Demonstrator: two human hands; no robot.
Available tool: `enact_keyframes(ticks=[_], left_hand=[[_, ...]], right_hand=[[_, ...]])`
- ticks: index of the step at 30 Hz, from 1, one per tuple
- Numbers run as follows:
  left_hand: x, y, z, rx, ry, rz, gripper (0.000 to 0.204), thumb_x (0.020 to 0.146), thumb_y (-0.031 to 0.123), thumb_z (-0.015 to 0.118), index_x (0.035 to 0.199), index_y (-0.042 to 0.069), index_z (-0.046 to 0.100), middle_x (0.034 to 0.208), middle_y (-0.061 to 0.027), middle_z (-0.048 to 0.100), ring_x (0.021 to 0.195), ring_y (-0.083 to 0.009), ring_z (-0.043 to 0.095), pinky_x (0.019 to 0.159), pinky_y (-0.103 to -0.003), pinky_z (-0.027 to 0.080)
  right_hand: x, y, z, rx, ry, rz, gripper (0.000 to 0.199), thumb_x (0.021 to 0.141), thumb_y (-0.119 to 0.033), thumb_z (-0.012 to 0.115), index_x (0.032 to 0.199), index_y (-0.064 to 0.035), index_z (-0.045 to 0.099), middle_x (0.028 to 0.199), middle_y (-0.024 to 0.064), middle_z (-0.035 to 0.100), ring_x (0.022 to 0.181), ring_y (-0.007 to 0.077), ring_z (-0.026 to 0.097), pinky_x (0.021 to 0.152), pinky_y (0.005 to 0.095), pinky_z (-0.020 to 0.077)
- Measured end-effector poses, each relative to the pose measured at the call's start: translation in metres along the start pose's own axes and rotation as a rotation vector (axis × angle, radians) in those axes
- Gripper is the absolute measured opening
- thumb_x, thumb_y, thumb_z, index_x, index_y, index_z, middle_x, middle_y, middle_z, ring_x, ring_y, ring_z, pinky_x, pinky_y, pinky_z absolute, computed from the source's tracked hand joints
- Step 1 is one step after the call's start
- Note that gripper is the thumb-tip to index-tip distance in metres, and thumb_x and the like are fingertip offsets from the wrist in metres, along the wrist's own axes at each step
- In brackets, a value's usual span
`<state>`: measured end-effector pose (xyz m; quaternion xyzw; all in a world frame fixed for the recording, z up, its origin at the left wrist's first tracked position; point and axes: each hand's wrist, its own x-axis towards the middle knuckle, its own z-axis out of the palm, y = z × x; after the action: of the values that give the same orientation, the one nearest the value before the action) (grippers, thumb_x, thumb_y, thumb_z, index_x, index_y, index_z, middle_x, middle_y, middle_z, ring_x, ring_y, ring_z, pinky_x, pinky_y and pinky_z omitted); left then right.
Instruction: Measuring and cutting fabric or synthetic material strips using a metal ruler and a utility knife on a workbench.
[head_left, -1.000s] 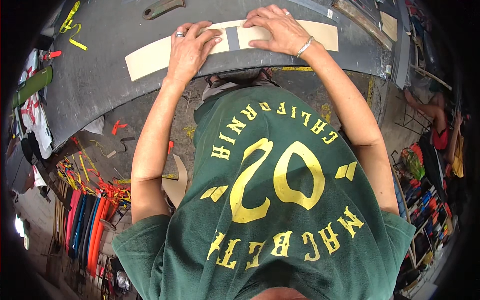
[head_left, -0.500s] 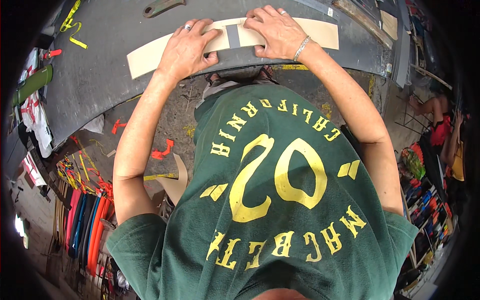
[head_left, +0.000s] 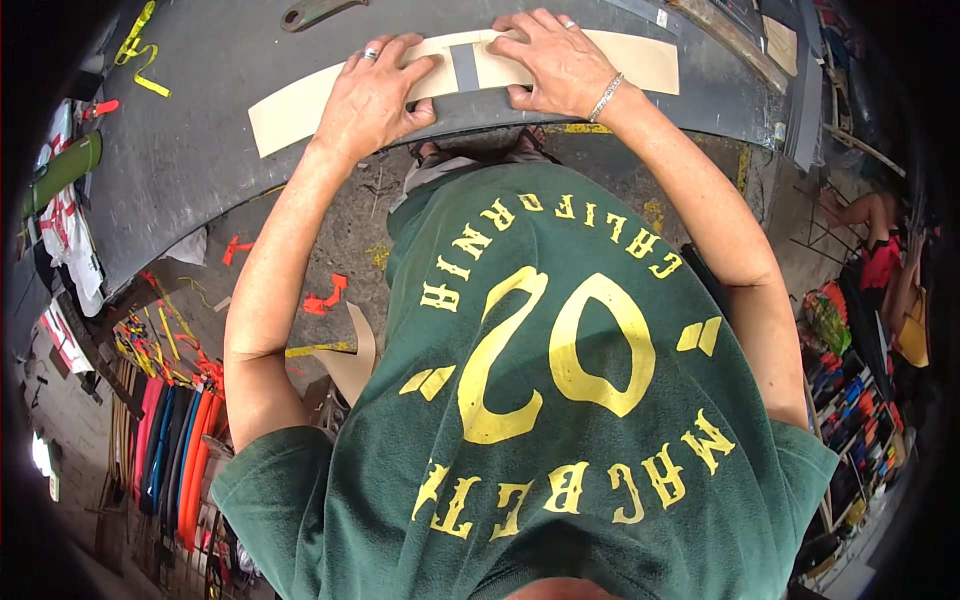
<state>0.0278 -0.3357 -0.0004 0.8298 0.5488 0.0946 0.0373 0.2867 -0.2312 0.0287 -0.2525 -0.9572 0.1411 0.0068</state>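
1 long cream strip (head_left: 640, 65) lies on the dark table (head_left: 200, 135) near its edge. My left hand (head_left: 368, 98) and right hand (head_left: 570, 68) rest curved on it, a grey patch (head_left: 465, 68) showing between them; whether they pinch it, I cannot tell. Beyond it is a dull green bar (head_left: 320, 13); a yellow strap (head_left: 130, 48) lies far left, a plank (head_left: 735, 47) right.

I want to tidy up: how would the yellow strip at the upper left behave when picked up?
The yellow strip is probably floppy, since it lies in loose bends. It looks narrow and thin, so likely light. Lying on the table, it seems unlikely to roll.
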Motion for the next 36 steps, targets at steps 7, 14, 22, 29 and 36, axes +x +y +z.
enact_keyframes(ticks=[7,14,22,29,36], left_hand=[[0.0,-0.001,-0.003,-0.016,-0.019,-0.008,0.047,0.082,0.031,0.07,0.127,0.015,0.065,0.142,-0.0115,0.056,0.132,-0.0332,0.053,0.108,-0.05,0.048],[-0.001,-0.001,-0.004,-0.032,0.001,-0.001,0.048,0.086,0.037,0.073,0.13,0.018,0.065,0.142,-0.0082,0.056,0.132,-0.0323,0.054,0.108,-0.048,0.049],[-0.002,-0.001,-0.002,-0.064,0.014,-0.009,0.05,0.086,0.039,0.076,0.131,0.02,0.065,0.142,-0.0069,0.056,0.131,-0.0323,0.054,0.108,-0.048,0.048],[0.0,0.001,-0.005,-0.105,0.017,-0.022,0.05,0.084,0.036,0.077,0.129,0.018,0.066,0.142,-0.0064,0.057,0.131,-0.0313,0.054,0.109,-0.049,0.046],[0.006,0.008,-0.003,-0.181,0.02,-0.048,0.05,0.081,0.032,0.077,0.126,0.016,0.066,0.146,-0.006,0.057,0.134,-0.0323,0.052,0.113,-0.052,0.041]], right_hand=[[-0.001,0.001,-0.002,0.013,-0.02,0.009,0.051,0.071,-0.031,0.076,0.115,-0.0101,0.065,0.125,0.0145,0.057,0.116,0.0349,0.054,0.098,0.0505,0.0461],[-0.004,0.003,-0.001,0.024,-0.002,-0.006,0.053,0.074,-0.035,0.077,0.121,-0.011,0.065,0.126,0.0139,0.058,0.116,0.0345,0.054,0.099,0.0501,0.0453],[-0.002,-0.012,0.016,-0.068,0.14,-0.029,0.048,0.086,-0.023,0.075,0.129,-0.0088,0.062,0.131,0.0068,0.06,0.122,0.0289,0.055,0.103,0.0445,0.0494],[0.007,-0.029,0.008,-0.056,0.069,0.006,0.05,0.092,-0.026,0.072,0.14,-0.0183,0.058,0.132,0.0049,0.061,0.108,0.0324,0.06,0.095,0.0401,0.0551],[0.011,-0.045,0.012,-0.114,0.111,0.097,0.042,0.095,-0.036,0.068,0.135,-0.0257,0.062,0.131,0.0004,0.063,0.101,0.033,0.062,0.084,0.0406,0.0587]])
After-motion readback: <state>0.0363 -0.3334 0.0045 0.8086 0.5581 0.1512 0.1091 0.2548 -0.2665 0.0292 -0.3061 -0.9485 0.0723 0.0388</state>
